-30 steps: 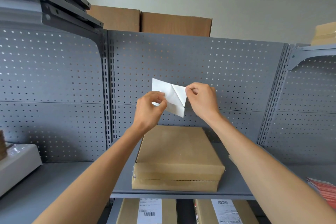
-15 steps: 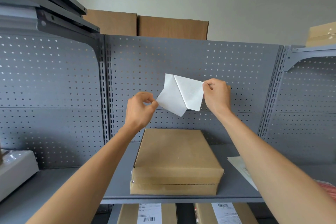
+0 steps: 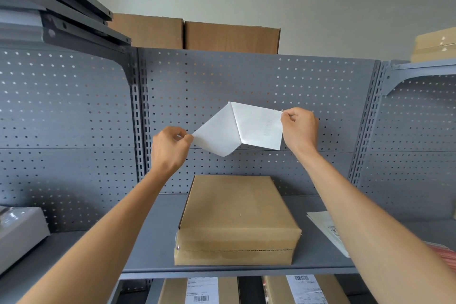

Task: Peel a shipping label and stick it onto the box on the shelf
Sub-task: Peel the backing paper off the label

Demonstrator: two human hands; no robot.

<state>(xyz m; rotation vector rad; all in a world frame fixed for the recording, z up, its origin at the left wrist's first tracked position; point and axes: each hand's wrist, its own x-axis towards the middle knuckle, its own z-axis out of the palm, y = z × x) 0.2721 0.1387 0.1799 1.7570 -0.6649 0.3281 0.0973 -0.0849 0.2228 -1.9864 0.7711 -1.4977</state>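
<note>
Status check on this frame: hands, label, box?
Left hand and right hand each pinch one sheet of the half-peeled label. Held above the box, not touching. Box top bare, nothing blocking.

The shipping label (image 3: 238,128) is white with faint grey print showing through near its right edge. The box (image 3: 237,219) is plain brown cardboard on a blue-grey shelf (image 3: 158,237), backed by a grey panel (image 3: 246,76) dotted with regular small holes.

i see two cardboard boxes (image 3: 195,33) atop the grey pegboard (image 3: 246,81), labelled cartons (image 3: 249,290) below, loose papers (image 3: 325,229) lying at right.
</note>
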